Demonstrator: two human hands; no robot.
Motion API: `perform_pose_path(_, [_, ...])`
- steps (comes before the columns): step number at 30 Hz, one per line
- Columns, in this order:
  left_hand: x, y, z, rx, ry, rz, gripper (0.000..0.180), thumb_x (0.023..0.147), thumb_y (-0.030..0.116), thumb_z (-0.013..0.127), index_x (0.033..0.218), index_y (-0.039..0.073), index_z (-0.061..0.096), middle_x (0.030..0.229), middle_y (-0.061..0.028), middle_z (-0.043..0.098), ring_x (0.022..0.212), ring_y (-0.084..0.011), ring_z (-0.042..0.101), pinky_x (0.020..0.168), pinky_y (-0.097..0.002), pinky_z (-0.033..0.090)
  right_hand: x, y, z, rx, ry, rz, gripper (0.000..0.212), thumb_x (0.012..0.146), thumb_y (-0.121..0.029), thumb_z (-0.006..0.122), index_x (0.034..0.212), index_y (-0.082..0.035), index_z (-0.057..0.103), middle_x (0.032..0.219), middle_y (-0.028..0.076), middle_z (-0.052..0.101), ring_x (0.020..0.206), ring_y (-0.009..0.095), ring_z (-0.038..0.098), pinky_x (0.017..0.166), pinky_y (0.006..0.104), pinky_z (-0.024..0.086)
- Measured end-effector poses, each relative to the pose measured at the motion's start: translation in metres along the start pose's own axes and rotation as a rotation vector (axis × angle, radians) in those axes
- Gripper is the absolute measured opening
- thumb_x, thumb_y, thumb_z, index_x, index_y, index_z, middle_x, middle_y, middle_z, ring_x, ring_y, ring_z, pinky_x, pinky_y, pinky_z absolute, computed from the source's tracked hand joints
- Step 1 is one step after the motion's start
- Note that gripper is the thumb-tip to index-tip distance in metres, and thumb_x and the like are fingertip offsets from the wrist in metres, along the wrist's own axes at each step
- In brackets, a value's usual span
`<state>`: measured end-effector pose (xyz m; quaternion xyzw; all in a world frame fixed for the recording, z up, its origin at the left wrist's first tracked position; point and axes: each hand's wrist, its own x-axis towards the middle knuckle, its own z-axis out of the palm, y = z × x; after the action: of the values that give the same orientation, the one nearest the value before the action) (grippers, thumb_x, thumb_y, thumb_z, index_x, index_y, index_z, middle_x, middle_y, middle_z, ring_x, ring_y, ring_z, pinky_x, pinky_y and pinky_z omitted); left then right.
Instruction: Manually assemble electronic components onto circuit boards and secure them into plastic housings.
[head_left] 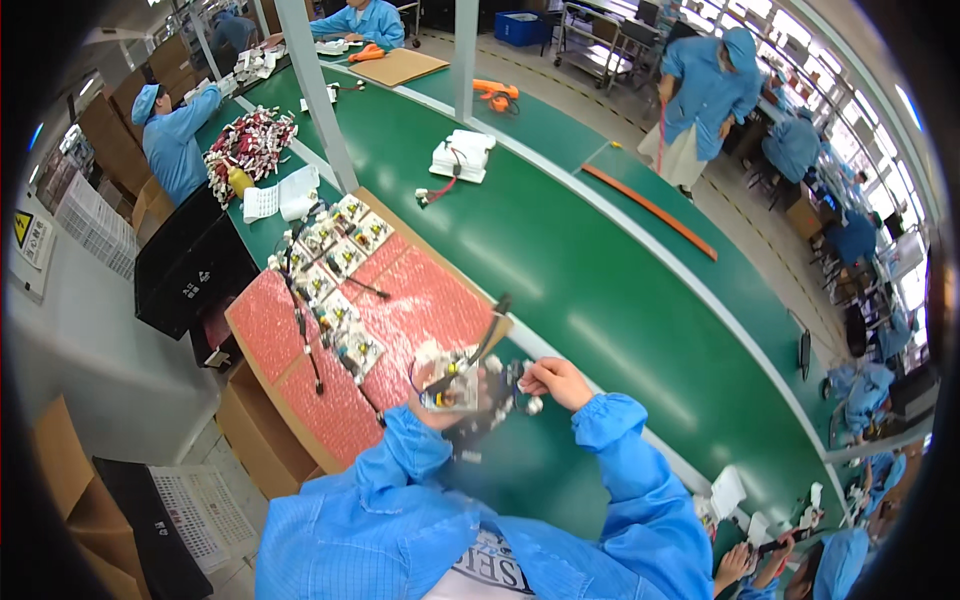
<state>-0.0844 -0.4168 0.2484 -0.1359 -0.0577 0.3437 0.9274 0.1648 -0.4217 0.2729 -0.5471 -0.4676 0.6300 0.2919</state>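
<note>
My left hand (432,412) is wrapped round the near edge of a small white circuit board (452,392) with yellow and dark parts. Black wires (490,338) rise from this board, blurred by motion. To its right, my right hand (562,383) is closed in a pinch on a dark cable (522,380) with white connector ends; exactly where it joins the board is unclear. Several similar circuit boards (343,258) stand in rows on pink bubble wrap (425,290) to the left, some with black cables trailing over the wrap.
A green conveyor belt (600,290) curves past beyond the bench, carrying a white stack of parts (462,157). A pile of red-and-white parts (252,145) and paper sheets (282,196) lie far left. An open cardboard box (262,425) stands left. Co-workers in blue sit along the line.
</note>
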Motion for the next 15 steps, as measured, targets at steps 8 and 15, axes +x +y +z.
perform_pose_path(8, [0.027,0.055,-0.007,-0.030,0.147,-0.070,0.056,0.084,0.046,0.038,0.119,0.004,0.046,0.105,-0.0233,0.056,0.088,-0.0401,0.058,0.083,-0.0566,0.042,0.231,-0.096,-0.040,-0.328,0.144,-0.050,0.020,0.079,-0.017,0.051,0.076,0.000,0.061,0.069,0.008,0.063,0.062,0.015,0.060,0.057,0.0277,0.049])
perform_pose_path(15, [0.017,0.077,-0.019,-0.165,-0.103,-0.036,0.077,0.074,0.050,0.054,0.129,-0.001,0.032,0.120,-0.0301,0.042,0.104,-0.0469,0.047,0.091,-0.0563,0.036,0.448,-0.138,-0.060,-0.763,0.844,-0.527,0.022,0.073,-0.024,0.062,0.072,-0.002,0.062,0.074,0.018,0.060,0.070,0.033,0.058,0.065,0.0398,0.046])
